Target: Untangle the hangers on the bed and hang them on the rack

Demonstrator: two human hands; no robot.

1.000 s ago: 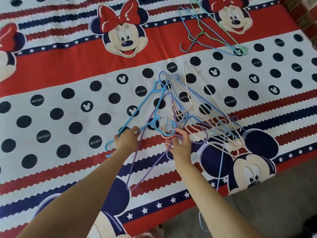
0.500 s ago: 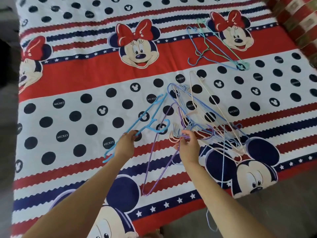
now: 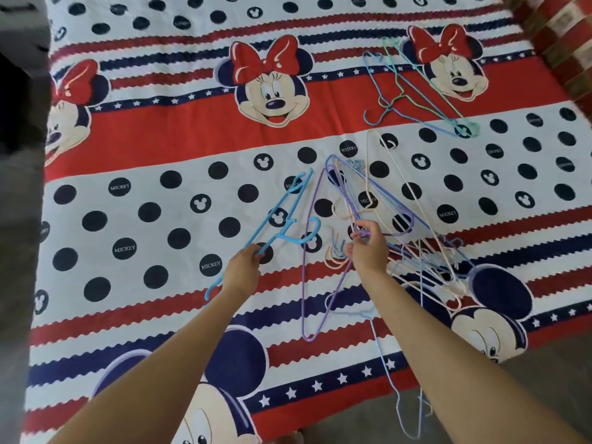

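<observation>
A tangled pile of thin plastic hangers [image 3: 413, 238], cream, blue and purple, lies on the bed right of centre. My left hand [image 3: 244, 269] grips a bright blue hanger [image 3: 282, 219] by its bar, its hook pointing right toward the pile. My right hand [image 3: 366, 248] pinches the hooks of the pile, among them a purple hanger [image 3: 309, 277] that stretches down toward the bed's near edge. No rack is in view.
The bed sheet [image 3: 160, 149] is red, white and navy with cartoon mouse faces. A separate small cluster of blue and green hangers [image 3: 413, 91] lies at the far right. One pale blue hanger [image 3: 400, 405] hangs over the near edge above grey floor.
The bright blue hanger has come away leftward from the pile in my left hand. The view has pulled back and risen, showing more of the bed.
</observation>
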